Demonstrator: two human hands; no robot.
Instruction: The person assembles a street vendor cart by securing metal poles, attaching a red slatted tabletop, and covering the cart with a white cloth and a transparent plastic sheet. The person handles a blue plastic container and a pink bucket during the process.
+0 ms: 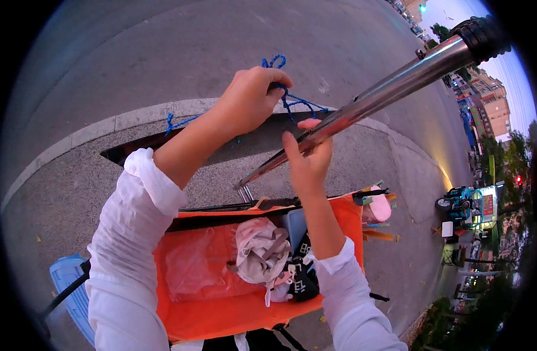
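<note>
My left hand (254,96) is closed, pinching a knotted blue rope (302,102) between thumb and fingers. A loop of that rope stands up above the knuckles. My right hand (311,167) is closed around a shiny metal pole (368,111), its thumb on the near left side. The pole slants from a black fitting at the upper right down toward the wagon. Behind my hands lies a long dark sheet (254,140) with pointed ends, and blue rope runs along its far edge. Below my forearms stands an orange fabric wagon (227,322).
Inside the wagon are a pale bundled cloth (259,251), clear plastic, and a black item with white print (306,275). A pink roll (376,209) and sticks poke out at its right end. A blue plastic crate (72,286) sits left. A curb (131,121) borders the road; a vehicle (464,205) stands right.
</note>
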